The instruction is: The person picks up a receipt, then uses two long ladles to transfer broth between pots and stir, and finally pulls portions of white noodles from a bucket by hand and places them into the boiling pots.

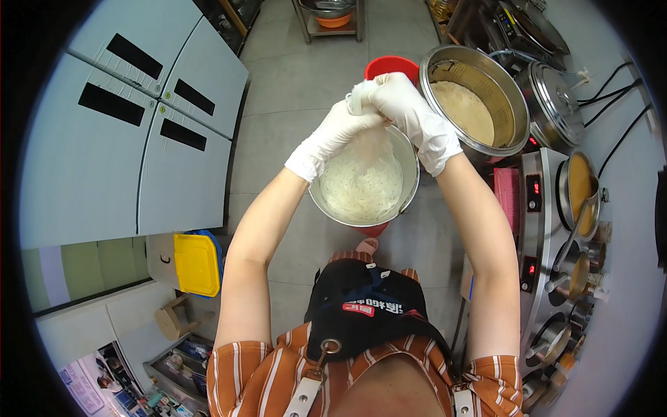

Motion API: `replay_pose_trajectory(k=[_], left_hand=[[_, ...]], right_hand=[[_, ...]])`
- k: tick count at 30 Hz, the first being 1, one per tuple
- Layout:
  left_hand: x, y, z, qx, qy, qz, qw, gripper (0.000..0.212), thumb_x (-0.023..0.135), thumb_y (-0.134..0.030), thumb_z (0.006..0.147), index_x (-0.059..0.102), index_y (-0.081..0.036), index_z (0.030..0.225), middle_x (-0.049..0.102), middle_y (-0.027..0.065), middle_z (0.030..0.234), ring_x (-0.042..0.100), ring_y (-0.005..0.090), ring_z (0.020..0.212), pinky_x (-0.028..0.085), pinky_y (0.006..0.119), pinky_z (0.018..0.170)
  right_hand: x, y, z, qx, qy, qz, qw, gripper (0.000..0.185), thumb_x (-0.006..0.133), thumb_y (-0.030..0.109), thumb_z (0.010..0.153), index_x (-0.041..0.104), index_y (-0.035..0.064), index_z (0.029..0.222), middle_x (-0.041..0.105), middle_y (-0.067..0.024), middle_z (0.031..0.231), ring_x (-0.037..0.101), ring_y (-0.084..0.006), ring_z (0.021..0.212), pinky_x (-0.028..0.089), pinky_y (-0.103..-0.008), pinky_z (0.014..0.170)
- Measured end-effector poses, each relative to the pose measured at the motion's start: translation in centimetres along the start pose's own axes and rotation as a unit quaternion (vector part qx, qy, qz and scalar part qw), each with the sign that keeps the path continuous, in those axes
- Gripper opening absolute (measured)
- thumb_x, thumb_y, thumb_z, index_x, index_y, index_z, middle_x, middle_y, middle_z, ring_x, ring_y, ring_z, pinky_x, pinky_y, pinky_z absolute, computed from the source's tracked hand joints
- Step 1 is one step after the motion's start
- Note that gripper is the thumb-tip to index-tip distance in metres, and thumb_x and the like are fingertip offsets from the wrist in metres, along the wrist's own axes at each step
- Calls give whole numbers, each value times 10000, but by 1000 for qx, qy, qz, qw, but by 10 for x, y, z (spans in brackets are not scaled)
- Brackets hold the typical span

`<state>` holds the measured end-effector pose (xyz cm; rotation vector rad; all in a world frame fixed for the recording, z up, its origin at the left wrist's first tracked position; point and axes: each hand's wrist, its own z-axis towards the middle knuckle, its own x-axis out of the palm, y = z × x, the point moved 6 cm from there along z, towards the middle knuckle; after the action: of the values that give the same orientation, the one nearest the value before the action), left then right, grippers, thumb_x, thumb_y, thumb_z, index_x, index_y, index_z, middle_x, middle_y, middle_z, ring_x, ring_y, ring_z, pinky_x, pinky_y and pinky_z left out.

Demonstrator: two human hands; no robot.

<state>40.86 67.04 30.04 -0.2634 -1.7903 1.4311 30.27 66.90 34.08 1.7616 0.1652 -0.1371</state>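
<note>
My left hand [340, 129] and my right hand [404, 107], both in white disposable gloves, are closed together above a round pale bucket [411, 180]. Between them they grip a whitish, partly translucent bunch of what look like noodle strands [357, 101], mostly covered by the gloves. Below the hands, a blurred pale mass hangs toward the bucket. White noodles [362, 187] lie coiled inside it. My hands hide the bucket's far rim.
A large steel pot [427, 62] with a perforated insert and pale contents stands at right, near a red tub [391, 63]. Induction cookers with smaller pots [578, 193] line the right side. White refrigerator doors [182, 172] and a yellow-lidded bin [197, 265] are at left.
</note>
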Motion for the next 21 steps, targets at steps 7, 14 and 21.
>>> replay_pose_trajectory(k=[7, 14, 21], left_hand=[[20, -53, 6, 41, -34, 119, 992, 333, 654, 25, 761, 640, -4, 1092, 633, 35, 1032, 578, 132, 903, 477, 283, 806], [80, -157, 13, 53, -37, 275, 959, 294, 685, -69, 755, 655, 18, 1034, 673, 82, 917, 643, 163, 846, 528, 310, 792], [174, -217, 6, 96, -2, 196, 976, 253, 611, -32, 827, 608, 27, 1073, 661, 136, 995, 641, 201, 890, 537, 295, 806]], right_hand=[[-52, 13, -46, -131, -97, -183, 969, 561, 723, 189, 766, 530, -54, 1232, 582, -173, 1125, 618, -166, 850, 519, -296, 773], [-40, -94, -95, -65, -71, -188, 977, 1272, 890, 395, 544, 137, -122, 1429, 282, -332, 1442, 287, -367, 1377, 252, -380, 1140], [11, -17, -90, -158, -142, -84, 974, 1338, 872, 348, 588, -56, -108, 1437, 305, -322, 1437, 341, -359, 1350, 289, -361, 1105]])
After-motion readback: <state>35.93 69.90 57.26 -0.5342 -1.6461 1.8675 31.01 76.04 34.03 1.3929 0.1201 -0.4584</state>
